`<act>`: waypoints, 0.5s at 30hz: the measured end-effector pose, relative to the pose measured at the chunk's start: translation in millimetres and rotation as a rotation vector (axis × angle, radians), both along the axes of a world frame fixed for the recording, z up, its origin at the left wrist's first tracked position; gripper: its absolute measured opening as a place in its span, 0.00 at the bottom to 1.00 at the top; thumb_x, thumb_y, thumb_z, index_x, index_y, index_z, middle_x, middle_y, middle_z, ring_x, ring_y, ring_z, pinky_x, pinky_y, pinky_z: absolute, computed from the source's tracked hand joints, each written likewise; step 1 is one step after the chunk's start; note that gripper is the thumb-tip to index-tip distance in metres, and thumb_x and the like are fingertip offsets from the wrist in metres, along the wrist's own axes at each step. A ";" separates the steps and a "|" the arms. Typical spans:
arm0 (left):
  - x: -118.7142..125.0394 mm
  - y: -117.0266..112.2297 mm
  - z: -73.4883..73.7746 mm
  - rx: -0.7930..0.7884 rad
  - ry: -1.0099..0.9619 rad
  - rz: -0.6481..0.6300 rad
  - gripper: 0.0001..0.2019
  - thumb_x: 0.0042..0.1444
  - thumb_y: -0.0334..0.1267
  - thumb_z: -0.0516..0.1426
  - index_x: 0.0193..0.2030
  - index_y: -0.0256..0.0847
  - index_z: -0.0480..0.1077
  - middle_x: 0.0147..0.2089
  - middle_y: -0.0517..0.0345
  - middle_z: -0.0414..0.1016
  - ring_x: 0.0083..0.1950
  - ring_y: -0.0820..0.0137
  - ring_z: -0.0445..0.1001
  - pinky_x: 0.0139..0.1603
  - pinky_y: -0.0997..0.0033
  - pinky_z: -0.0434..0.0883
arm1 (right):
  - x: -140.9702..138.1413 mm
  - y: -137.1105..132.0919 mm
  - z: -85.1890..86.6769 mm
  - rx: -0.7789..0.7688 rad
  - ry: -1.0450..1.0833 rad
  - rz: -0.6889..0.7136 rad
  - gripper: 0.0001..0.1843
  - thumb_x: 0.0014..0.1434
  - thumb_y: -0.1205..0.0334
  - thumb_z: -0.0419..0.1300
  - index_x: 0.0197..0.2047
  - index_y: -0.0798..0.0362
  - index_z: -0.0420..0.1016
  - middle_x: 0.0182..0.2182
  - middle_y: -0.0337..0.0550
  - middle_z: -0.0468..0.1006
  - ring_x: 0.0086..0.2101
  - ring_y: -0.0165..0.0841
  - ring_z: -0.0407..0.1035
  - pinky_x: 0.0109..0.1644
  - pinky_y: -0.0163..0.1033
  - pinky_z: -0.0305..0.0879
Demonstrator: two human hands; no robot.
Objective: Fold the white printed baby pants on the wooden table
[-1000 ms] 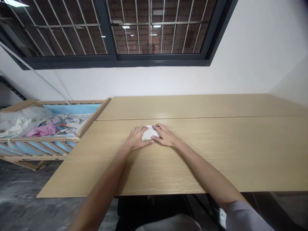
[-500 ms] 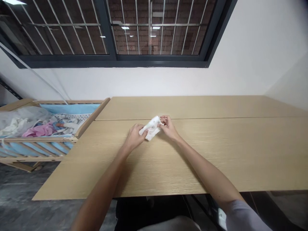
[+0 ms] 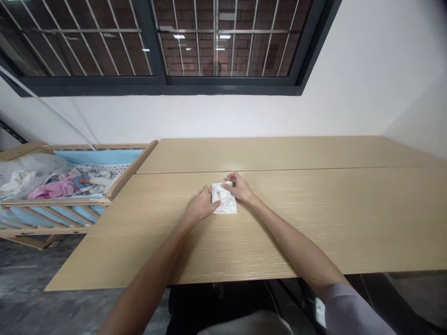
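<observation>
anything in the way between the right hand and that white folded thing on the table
Nothing visible: the right hand touches the white folded thing at its far edge, and the left hand touches its left side. The crib stands off to the left, not between them.

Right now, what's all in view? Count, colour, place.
folded piece: 1, white, printed, between hands
table: 1 surface, pale wood, centre
crib: 1, pale wood, blue lining, left
cloths: count unclear, pink, white, blue, in crib
pole: 1, white, above crib
window: 1, dark frame, top
bars: many, silver, in window
wall: white, behind table
floor: grey, lower left
left hand: 1, bare, folded piece's left edge
right hand: 1, bare, its upper right
</observation>
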State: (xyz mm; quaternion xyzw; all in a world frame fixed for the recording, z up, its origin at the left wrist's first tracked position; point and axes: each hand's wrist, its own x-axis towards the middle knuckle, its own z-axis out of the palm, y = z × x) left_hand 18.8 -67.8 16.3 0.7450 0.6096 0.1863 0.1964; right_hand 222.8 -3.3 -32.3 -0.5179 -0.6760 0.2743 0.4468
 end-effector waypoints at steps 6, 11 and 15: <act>12.9 -27.1 16.8 0.331 0.140 -0.225 0.19 0.64 0.50 0.55 0.53 0.36 0.69 0.55 0.40 0.75 0.61 0.52 0.72 0.63 0.54 0.66 | 6.2 -8.1 33.5 0.146 -0.171 0.152 0.29 0.70 0.42 0.48 0.64 0.51 0.68 0.63 0.54 0.70 0.63 0.43 0.63 0.68 0.54 0.57; 35.8 -61.3 16.8 0.301 0.231 -0.476 0.24 0.67 0.44 0.52 0.61 0.26 0.67 0.60 0.32 0.73 0.61 0.51 0.73 0.61 0.54 0.71 | 1.2 -50.7 64.3 0.162 -0.301 0.553 0.34 0.73 0.40 0.36 0.72 0.47 0.61 0.71 0.44 0.60 0.71 0.40 0.49 0.75 0.55 0.41; 46.2 -74.3 5.4 0.234 0.297 -0.574 0.19 0.65 0.42 0.54 0.54 0.31 0.74 0.52 0.37 0.79 0.56 0.50 0.77 0.59 0.51 0.73 | -1.8 -77.8 60.1 0.080 -0.379 0.806 0.35 0.73 0.39 0.34 0.73 0.44 0.58 0.72 0.41 0.57 0.71 0.40 0.48 0.76 0.55 0.39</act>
